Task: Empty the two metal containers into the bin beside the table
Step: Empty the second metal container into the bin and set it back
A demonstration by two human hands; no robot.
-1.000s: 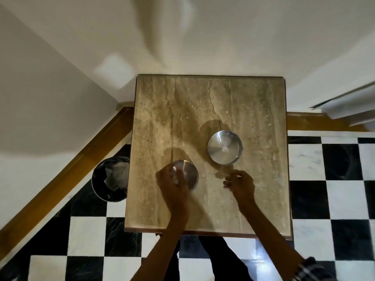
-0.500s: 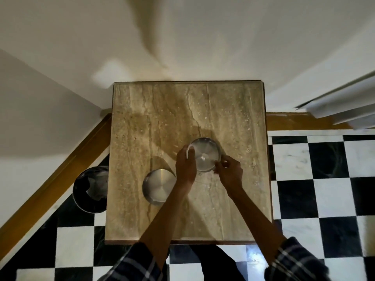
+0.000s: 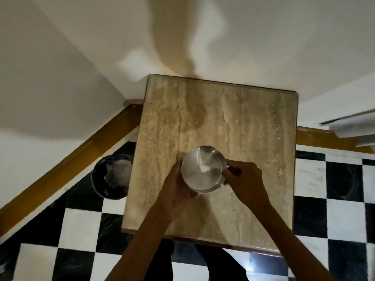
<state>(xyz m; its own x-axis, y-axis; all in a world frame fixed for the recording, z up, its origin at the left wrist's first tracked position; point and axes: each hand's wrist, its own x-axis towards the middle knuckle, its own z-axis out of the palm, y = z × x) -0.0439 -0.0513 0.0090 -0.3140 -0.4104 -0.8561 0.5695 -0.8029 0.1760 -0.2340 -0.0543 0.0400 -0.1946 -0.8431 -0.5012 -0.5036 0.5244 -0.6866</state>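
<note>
A round metal container (image 3: pixel 199 173) with a small white scrap inside is held over the stone table (image 3: pixel 253 126), near its middle front. My left hand (image 3: pixel 172 193) grips its left rim and wall. My right hand (image 3: pixel 243 177) pinches its right rim. A second metal rim shows just below it at the front; I cannot tell whether that is the other container. The round bin (image 3: pixel 101 187), with a black liner and crumpled white paper inside, stands on the floor against the table's left side.
A white wall with a wooden skirting board (image 3: pixel 67 167) runs behind and left of the bin. The floor (image 3: pixel 345 220) is black and white chequered tile. My legs stand at the table's front edge.
Both hands closed on the right-hand container and it now sits larger and nearer the bin side. The left container that stood beside my left hand is no longer plainly visible.
</note>
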